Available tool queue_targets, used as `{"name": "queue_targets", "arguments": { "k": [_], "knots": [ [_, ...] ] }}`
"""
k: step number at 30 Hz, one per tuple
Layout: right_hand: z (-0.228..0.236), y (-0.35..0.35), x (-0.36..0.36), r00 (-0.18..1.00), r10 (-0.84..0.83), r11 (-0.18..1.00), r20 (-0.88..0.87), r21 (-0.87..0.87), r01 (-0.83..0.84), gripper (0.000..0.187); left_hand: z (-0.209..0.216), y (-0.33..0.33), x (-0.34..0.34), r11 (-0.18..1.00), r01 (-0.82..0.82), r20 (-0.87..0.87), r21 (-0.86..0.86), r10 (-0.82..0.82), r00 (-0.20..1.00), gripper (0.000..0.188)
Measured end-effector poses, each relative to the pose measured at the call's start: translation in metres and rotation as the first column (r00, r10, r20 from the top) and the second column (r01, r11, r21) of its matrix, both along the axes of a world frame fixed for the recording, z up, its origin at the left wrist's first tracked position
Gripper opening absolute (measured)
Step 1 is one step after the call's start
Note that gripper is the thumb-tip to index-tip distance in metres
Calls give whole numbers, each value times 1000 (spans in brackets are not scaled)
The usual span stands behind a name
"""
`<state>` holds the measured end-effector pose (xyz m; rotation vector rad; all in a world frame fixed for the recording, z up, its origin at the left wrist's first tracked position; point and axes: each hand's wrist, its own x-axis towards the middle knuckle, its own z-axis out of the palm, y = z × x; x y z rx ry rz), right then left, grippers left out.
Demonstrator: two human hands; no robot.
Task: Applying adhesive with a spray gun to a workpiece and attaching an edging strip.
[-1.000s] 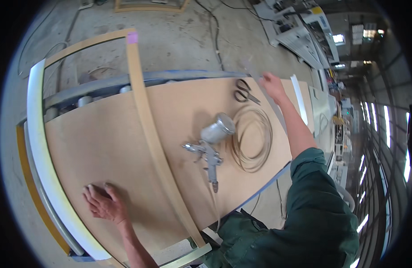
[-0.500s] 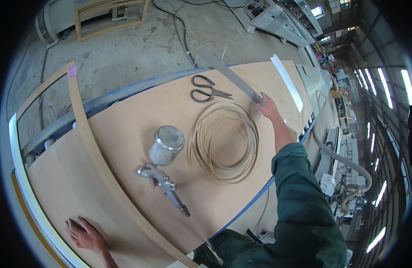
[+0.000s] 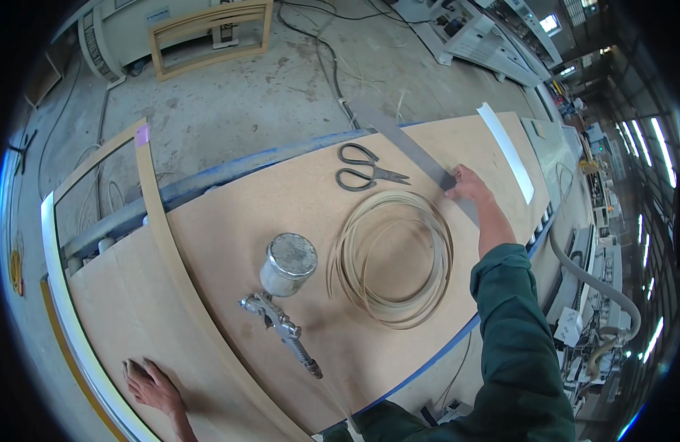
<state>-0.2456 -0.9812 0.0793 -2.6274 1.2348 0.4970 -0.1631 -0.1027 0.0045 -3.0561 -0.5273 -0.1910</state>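
Note:
My right hand (image 3: 469, 184) pinches a long flat grey strip (image 3: 411, 149) at about its middle, above the right part of the brown board (image 3: 288, 193). One end of the strip reaches past the board's far edge; whether it is metal or a sanding strip cannot be told. Black-handled scissors (image 3: 371, 169) and a coil of thin pale edging strip (image 3: 345, 254) lie left of this hand. Within the curved wooden frame (image 3: 179, 263), my left hand (image 3: 157, 388) rests on the board with its fingers apart, holding nothing.
A spray gun (image 3: 284, 328) with a metal cup (image 3: 290, 258) lies between my hands, its hose running toward me. A white strip (image 3: 507, 153) lies at the board's right. Beyond the blue-edged roller table, another wooden frame (image 3: 211, 38) stands on the floor near machines and cables.
My view has shifted, so most things sit lower and further right. My right hand has drawn the grey strip slightly toward me. The left hand stays on the board.

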Motion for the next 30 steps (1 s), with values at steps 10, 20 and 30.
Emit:
{"name": "queue_targets", "arguments": {
  "k": [10,20,30],
  "knots": [
    [89,73,77,908,274,746,-318,-526,-410,27,1,3,-1,1000,29,47,-12,-29,999,59],
    [240,138,265,372,-398,819,839,507,-269,37,7,-9,1,997,14,95,-78,-6,996,54],
    [275,379,447,551,44,542,833,443,-714,59,11,7,-8,981,72,188,-181,-37,982,59]
  ]
}}
